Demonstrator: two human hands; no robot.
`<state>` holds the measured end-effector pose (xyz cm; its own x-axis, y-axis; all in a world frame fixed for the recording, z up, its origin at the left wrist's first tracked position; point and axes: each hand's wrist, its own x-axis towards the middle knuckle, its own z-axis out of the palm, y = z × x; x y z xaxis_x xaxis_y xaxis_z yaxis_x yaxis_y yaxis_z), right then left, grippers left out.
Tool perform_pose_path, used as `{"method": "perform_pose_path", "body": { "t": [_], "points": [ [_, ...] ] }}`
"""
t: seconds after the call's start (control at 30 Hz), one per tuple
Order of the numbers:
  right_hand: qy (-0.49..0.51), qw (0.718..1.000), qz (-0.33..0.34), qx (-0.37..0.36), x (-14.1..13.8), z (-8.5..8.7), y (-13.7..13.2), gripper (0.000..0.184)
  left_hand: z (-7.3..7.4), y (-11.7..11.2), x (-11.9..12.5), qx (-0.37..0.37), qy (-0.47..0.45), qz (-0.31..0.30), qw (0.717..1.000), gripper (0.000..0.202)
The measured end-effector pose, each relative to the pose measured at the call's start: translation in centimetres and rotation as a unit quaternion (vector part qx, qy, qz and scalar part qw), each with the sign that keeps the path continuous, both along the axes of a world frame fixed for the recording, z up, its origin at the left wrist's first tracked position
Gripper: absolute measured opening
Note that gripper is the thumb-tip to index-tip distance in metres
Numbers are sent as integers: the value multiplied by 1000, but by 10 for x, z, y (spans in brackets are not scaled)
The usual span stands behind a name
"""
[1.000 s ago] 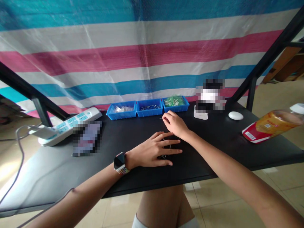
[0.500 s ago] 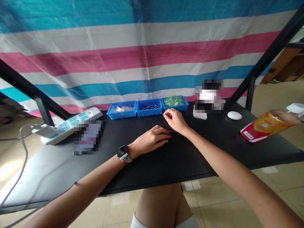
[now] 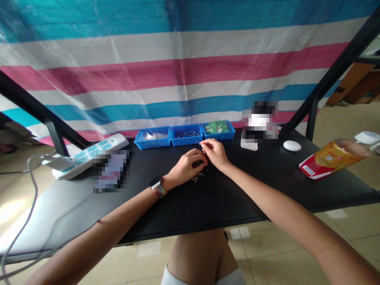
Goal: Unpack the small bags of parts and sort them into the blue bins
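Note:
Arched over a small pile of thin metal pins (image 3: pixel 197 177) on the black table is my left hand (image 3: pixel 190 165). Its fingers are curved and apart, with pins showing through the gap beside the thumb. Just to the right, my right hand (image 3: pixel 216 155) pinches one slim pin (image 3: pixel 198 143) between thumb and forefinger, its tip pointing left. The two hands are close together; whether they touch is hard to tell. Behind them is the middle blue bin (image 3: pixel 186 141), which has metal pins in it.
A left blue bin (image 3: pixel 152 145) contains clear pieces; a right blue bin (image 3: pixel 220 135) contains green-and-white ones. A power strip (image 3: pixel 89 152) and a blurred object (image 3: pixel 110 171) lie left. Rightward are a white case (image 3: pixel 249 145), a white oval object (image 3: pixel 292 145) and a drink bottle (image 3: pixel 329 158).
My left hand has arched up from lying flatter, and the pin pile beneath it now shows. My right hand has moved slightly left and nearer to me, still pinching a pin.

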<state>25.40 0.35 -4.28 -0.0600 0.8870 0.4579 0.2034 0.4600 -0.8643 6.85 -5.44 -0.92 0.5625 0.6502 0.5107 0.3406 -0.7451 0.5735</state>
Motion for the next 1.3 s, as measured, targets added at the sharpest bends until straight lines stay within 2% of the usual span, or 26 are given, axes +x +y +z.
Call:
{"method": "perform_pose_path", "body": {
  "t": [0.1,0.2,0.33,0.43,0.57,0.63,0.73,0.83,0.97,1.1,1.2,1.3],
  "points": [
    [57,998,0,-21,-12,0,-4,23,2,2,4,-27,-68,62,995,11],
    [97,993,41,-47,-18,3,-7,28,2,5,4,-42,-124,122,984,13],
    [143,982,81,-95,-19,9,-9,35,-1,13,-7,-45,-165,162,972,11],
    [163,972,115,-122,-20,12,-7,39,-1,19,-20,-43,-132,161,977,30],
    [160,966,154,-130,-23,13,-3,41,3,26,-33,-34,-78,149,985,18],
    [165,965,152,-139,-23,14,-2,42,4,28,-35,-28,-73,157,985,22],
    [184,958,151,-163,-24,16,-2,40,3,32,-34,-32,-78,175,981,36],
    [191,953,157,-173,-26,18,1,33,0,37,-32,-67,-96,178,977,47],
    [196,950,179,-165,-28,17,4,25,-2,44,-30,-111,-145,176,967,57],
    [190,959,151,-147,-28,14,6,26,-2,45,-29,-131,-156,171,964,63],
    [196,957,149,-153,-28,13,7,33,-1,43,-30,-137,-154,165,965,62],
    [201,954,154,-162,-27,14,7,42,0,41,-32,-127,-177,166,962,47]
  ]
}}
